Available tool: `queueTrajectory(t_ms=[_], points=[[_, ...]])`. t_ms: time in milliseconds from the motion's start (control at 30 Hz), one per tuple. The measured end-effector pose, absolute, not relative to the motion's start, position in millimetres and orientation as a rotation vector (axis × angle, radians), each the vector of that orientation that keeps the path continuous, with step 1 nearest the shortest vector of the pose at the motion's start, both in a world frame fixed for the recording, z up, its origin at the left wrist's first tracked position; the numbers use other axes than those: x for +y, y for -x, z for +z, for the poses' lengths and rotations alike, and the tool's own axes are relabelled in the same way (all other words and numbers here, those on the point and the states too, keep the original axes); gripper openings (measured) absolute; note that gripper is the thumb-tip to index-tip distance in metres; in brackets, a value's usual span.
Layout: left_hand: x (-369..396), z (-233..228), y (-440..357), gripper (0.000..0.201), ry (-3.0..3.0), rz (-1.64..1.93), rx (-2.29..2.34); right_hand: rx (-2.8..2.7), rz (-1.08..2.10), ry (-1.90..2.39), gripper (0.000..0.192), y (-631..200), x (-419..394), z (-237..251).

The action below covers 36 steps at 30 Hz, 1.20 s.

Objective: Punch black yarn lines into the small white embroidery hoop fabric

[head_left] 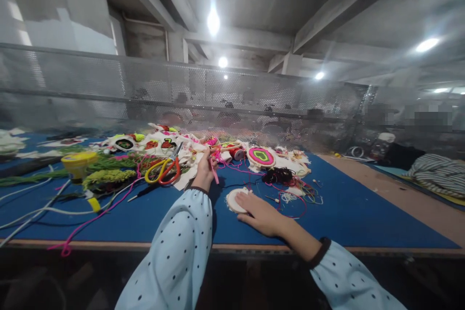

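Note:
My left hand (204, 173) reaches up to the heap at the middle of the table, its fingers closed round a narrow pink strip (215, 175) that hangs down beside the palm. Whether it is yarn or a tool handle is unclear. Lower and to the right, my right hand (262, 213) lies flat, fingers stretched out, on a small round hoop with white cloth (236, 201). Beyond it sits another hoop with a pink and green tufted pattern (261, 156). Dark yarn (279, 175) is bunched just in front of that hoop.
Scissors with yellow and orange handles (165, 169) lie left of my left hand. Farther left are a yellow tub (78, 164) and green yarn (109, 177). White cords cross the blue mat (348, 213). A perforated metal screen (240, 101) closes the back.

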<state>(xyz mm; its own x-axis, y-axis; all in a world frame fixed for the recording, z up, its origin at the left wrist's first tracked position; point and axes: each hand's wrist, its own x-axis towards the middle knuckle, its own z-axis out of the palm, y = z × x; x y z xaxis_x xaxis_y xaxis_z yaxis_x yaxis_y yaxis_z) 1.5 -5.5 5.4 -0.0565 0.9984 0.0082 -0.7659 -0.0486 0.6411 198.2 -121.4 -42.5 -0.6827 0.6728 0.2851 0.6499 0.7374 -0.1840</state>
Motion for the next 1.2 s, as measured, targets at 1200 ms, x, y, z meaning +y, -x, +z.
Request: queueTrajectory(t_ms=[1200], points=[[-4.7,3.5,-5.6,0.019,-0.579,1.520,0.615,-2.507,0.302,1.208,0.052,-241.5,-164.5,-23.5]])
